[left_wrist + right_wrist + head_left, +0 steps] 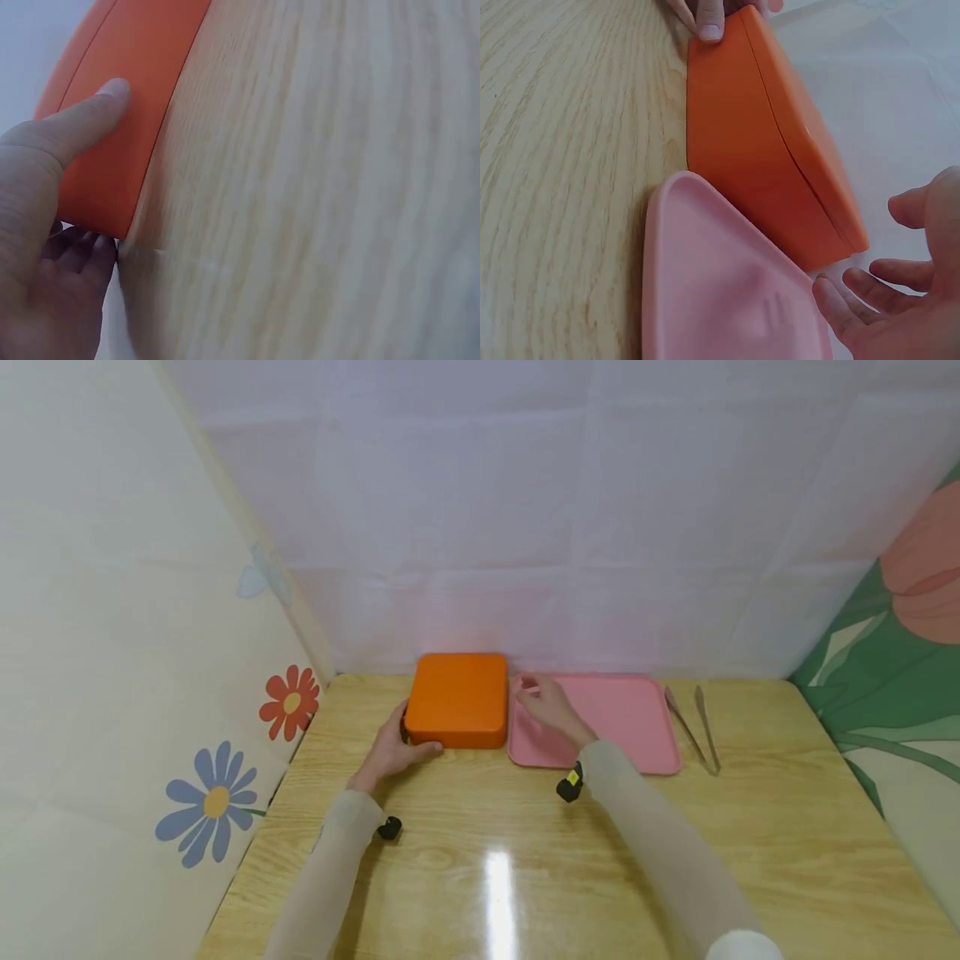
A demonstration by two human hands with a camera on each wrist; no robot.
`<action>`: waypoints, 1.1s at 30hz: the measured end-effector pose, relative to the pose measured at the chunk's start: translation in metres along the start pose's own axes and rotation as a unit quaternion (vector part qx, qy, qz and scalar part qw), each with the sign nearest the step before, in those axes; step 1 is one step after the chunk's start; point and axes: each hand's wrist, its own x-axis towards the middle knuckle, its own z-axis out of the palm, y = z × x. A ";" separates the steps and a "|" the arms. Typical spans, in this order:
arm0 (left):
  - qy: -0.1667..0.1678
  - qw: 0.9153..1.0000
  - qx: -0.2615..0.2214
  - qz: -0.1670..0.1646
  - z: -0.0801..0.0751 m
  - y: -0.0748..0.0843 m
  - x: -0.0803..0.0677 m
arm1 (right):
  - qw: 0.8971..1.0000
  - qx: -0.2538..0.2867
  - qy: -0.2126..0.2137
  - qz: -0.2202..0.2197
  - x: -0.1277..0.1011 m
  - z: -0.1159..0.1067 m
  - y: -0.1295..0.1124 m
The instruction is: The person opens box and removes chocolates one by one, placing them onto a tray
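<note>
A closed orange box (459, 700) with rounded corners sits at the back of the wooden table (525, 860). My left hand (405, 743) grips its near left corner: the thumb (90, 120) lies along the near side and the fingers (79, 251) wrap the left side. Right beside the box lies a pink tray (622, 718). My right hand (534, 692) hovers over the tray's left part, close to the box's right side (772, 157), fingers (855, 300) spread and loosely bent, holding nothing.
Metal tongs (693, 727) lie on the table to the right of the tray. A white sheet forms the back wall, and flowered panels stand along the left and right sides. Small black wrist cameras (570, 787) hang under both forearms.
</note>
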 end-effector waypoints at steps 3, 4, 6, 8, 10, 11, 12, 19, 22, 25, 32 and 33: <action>0.001 1.000 -0.018 -0.007 0.000 -0.001 0.000 | 1.000 0.002 -0.004 -0.003 0.003 0.005 0.002; 0.001 1.000 -0.018 -0.007 0.001 -0.001 0.000 | 1.000 0.001 -0.006 -0.005 0.004 0.006 0.002; 0.001 1.000 -0.015 -0.005 0.001 0.000 0.000 | 1.000 -0.005 -0.007 -0.010 0.005 0.009 0.001; 0.002 1.000 -0.015 -0.003 0.001 0.001 0.000 | 1.000 -0.013 -0.009 -0.015 0.006 0.011 0.000; 0.002 1.000 -0.018 0.000 0.001 0.002 0.000 | 1.000 -0.020 -0.009 -0.014 0.006 0.013 -0.001; 0.002 1.000 -0.020 0.002 0.001 0.002 0.000 | 0.999 -0.027 -0.008 -0.016 0.007 0.014 0.000; 0.002 1.000 -0.023 0.002 0.002 0.003 0.000 | 0.999 -0.034 -0.009 -0.017 0.007 0.015 0.000; 0.006 1.000 -0.003 0.008 0.003 0.003 0.000 | 0.999 -0.044 -0.011 -0.005 0.005 0.015 -0.001; 0.010 1.000 -0.002 0.014 0.004 0.003 -0.001 | 0.999 -0.036 -0.014 0.006 0.005 0.016 -0.004; 0.011 1.000 0.000 0.014 0.003 0.003 -0.002 | 0.999 -0.017 -0.014 0.027 0.007 0.017 -0.006; 0.014 1.000 0.005 0.009 0.005 0.005 -0.004 | 0.998 0.008 -0.007 0.064 0.011 0.019 -0.007; 0.014 1.000 0.006 0.009 0.005 0.005 -0.004 | 0.998 0.008 -0.007 0.064 0.011 0.019 -0.007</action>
